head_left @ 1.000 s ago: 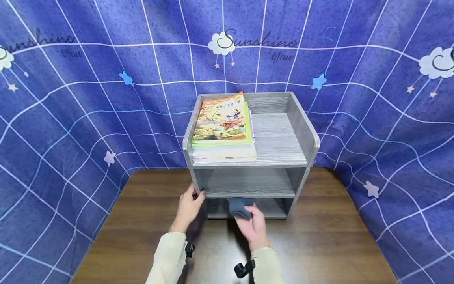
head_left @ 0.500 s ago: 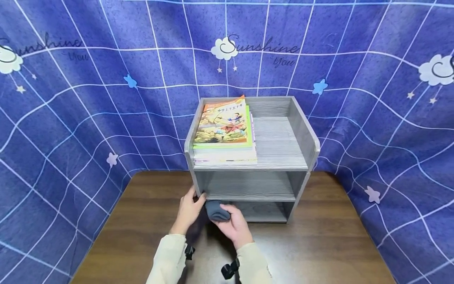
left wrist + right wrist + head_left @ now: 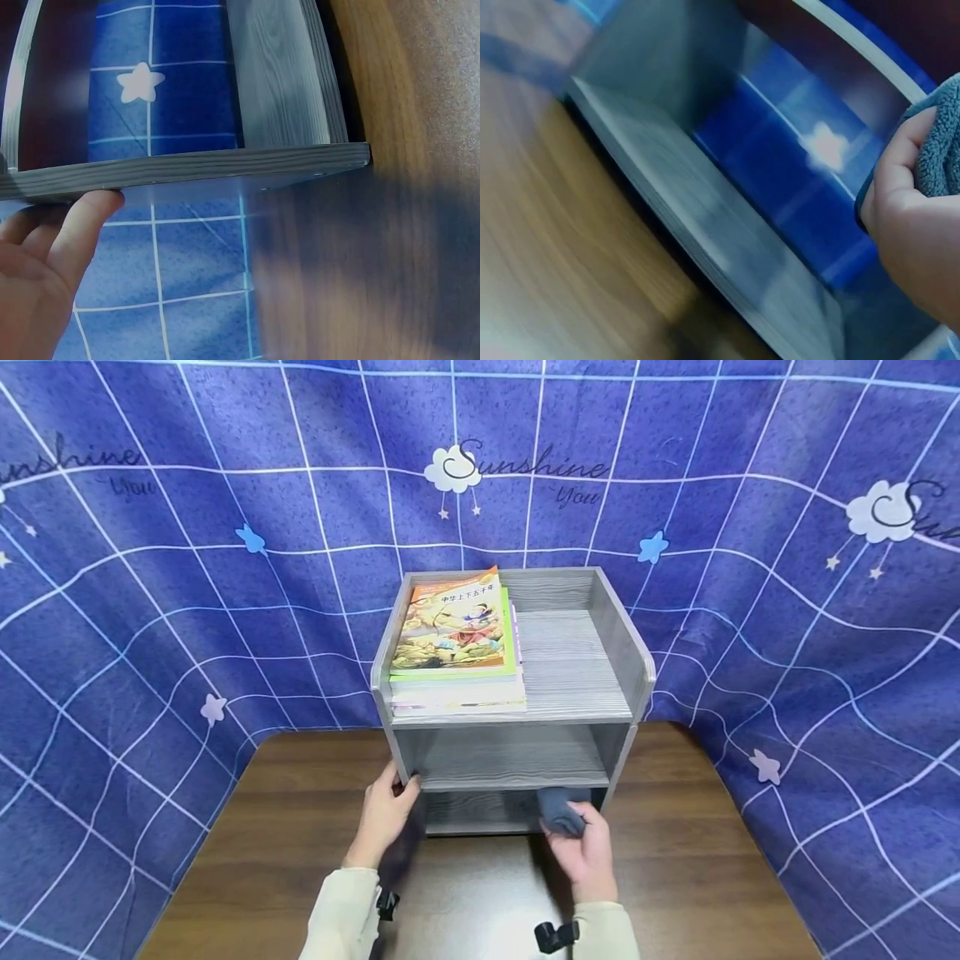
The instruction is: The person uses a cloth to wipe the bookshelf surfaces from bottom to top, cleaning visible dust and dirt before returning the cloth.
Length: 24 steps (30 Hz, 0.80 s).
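A small grey wood-grain shelf unit (image 3: 510,781) stands on the table. My left hand (image 3: 382,818) rests against the outer face of its left side panel (image 3: 187,165), with the thumb tip near the panel's front edge. Down at the right end of the bottom compartment, my right hand (image 3: 587,852) grips a folded dark grey-blue towel (image 3: 561,810). In the right wrist view the towel (image 3: 941,142) has a fluffy pile, and the fingers curl round it. The bottom board (image 3: 697,217) lies beside that hand, blurred. Whether the towel touches the board, I cannot tell.
A stack of books (image 3: 453,635) lies on the left half of the unit's top level. The brown wooden table (image 3: 300,835) extends to both sides. Behind hangs a blue curtain (image 3: 337,527) with white lines, clouds and stars.
The right hand with the towel first went left along the bottom compartment, then swept back right to its right end. My left hand stayed at the side panel. The head view shifted slightly.
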### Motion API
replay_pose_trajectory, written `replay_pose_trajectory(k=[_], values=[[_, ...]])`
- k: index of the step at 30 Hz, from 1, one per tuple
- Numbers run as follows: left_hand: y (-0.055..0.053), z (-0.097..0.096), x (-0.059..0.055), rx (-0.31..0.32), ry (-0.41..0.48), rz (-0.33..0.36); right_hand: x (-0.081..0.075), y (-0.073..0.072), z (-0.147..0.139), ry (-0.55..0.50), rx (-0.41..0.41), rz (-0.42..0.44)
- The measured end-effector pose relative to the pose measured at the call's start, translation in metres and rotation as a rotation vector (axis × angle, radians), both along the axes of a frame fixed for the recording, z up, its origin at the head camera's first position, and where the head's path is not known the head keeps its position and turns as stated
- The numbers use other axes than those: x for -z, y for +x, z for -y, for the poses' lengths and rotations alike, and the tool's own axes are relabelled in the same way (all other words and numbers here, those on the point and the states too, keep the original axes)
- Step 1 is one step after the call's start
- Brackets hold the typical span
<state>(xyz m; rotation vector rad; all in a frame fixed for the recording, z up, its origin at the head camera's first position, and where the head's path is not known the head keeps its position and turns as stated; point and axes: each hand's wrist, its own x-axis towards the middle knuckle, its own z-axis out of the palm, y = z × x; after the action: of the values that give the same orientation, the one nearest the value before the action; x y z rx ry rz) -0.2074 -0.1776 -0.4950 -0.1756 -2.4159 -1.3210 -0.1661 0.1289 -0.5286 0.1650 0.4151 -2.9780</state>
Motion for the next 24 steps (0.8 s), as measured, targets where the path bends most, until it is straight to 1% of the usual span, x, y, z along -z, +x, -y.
replay_pose_trajectory(k=[3, 7, 9, 11, 13, 15, 18, 21, 24], values=[[0.001, -0.002, 0.000, -0.001, 0.000, 0.008, -0.002, -0.002, 0.036, 0.022, -0.049, 0.004], [-0.001, -0.005, 0.002, 0.003, 0.008, 0.011, -0.003, -0.007, 0.093, 0.035, -0.161, -0.001], [-0.002, -0.006, 0.003, 0.007, 0.010, 0.010, -0.003, -0.010, 0.116, 0.041, -0.215, -0.008], [-0.003, -0.005, 0.004, 0.010, 0.013, 0.006, -0.003, -0.013, 0.134, 0.053, -0.252, -0.013], [-0.005, -0.004, 0.005, 0.003, 0.013, 0.000, -0.003, -0.015, 0.146, 0.049, -0.274, -0.017], [-0.006, -0.002, 0.004, -0.010, 0.012, -0.010, -0.005, -0.017, 0.149, 0.030, -0.281, -0.023], [-0.007, 0.000, 0.004, -0.023, 0.001, -0.014, -0.007, -0.016, 0.142, -0.007, -0.271, -0.040], [-0.007, -0.001, 0.003, -0.018, -0.013, -0.005, -0.010, -0.013, 0.118, -0.019, -0.237, -0.027], [-0.005, -0.001, 0.004, -0.016, -0.023, 0.004, -0.010, -0.008, 0.081, -0.012, -0.183, -0.002]])
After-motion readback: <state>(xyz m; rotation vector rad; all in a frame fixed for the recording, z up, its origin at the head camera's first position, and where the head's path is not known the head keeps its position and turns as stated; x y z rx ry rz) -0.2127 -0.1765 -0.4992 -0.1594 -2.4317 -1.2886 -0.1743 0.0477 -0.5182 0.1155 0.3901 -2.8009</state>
